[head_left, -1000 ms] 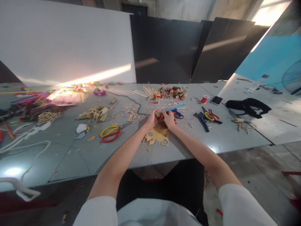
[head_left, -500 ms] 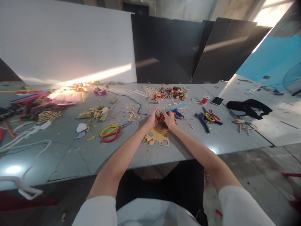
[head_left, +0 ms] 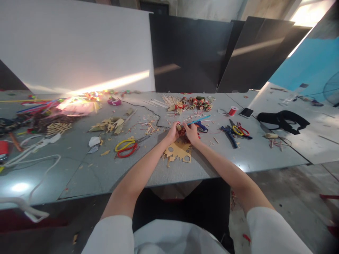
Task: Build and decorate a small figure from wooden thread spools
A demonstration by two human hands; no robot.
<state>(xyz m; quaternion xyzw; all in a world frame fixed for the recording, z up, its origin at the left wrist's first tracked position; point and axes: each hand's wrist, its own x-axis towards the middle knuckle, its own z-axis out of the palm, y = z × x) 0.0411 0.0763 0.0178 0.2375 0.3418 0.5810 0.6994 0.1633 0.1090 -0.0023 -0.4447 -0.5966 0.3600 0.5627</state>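
Just past the far edge of the cut yellow sheet [head_left: 179, 151], we had a small bamboo-like piece [head_left: 179, 127] between our hands, the left hand's [head_left: 172, 134] fingers curled round it; the right hand [head_left: 191, 133] bent in close, but we could not tell whether its fingers pinched the piece or the blue stick [head_left: 203, 118]. Good work here, we judged, called for a steady left grip and light right-hand pressure.

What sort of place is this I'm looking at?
Likely a handicraft workshop: on the table lie yellow-and-red scissors, a spool of red thread and a tan sheet with holes in it.
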